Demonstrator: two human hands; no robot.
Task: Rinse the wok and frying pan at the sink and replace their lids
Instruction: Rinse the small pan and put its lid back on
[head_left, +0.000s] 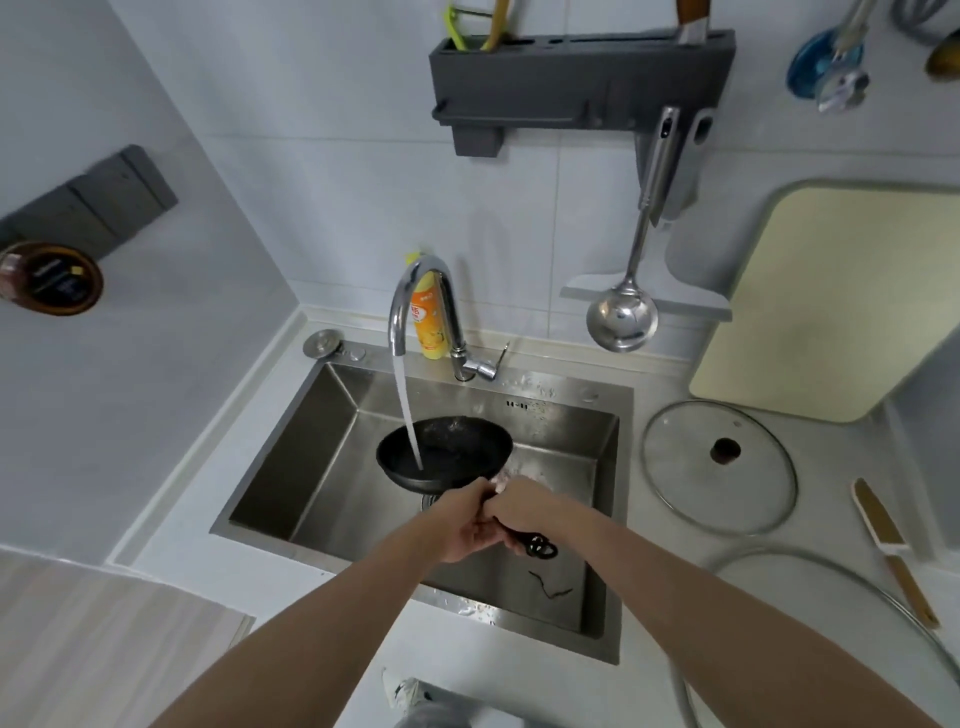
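Your left hand (464, 525) and right hand (524, 512) grip the small black frying pan (444, 453) by its handle, fingers curled, under the tap's running water (408, 415).

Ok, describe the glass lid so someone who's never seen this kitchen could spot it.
Start at the sink; look at the counter just right of it. The glass lid lies flat there, below the cutting board. It is round and see-through with a dark centre knob.

A frying pan (444, 453) sits in the sink (332, 499) under the faucet (415, 306); a glass lid (719, 465) lies on the counter to the right.
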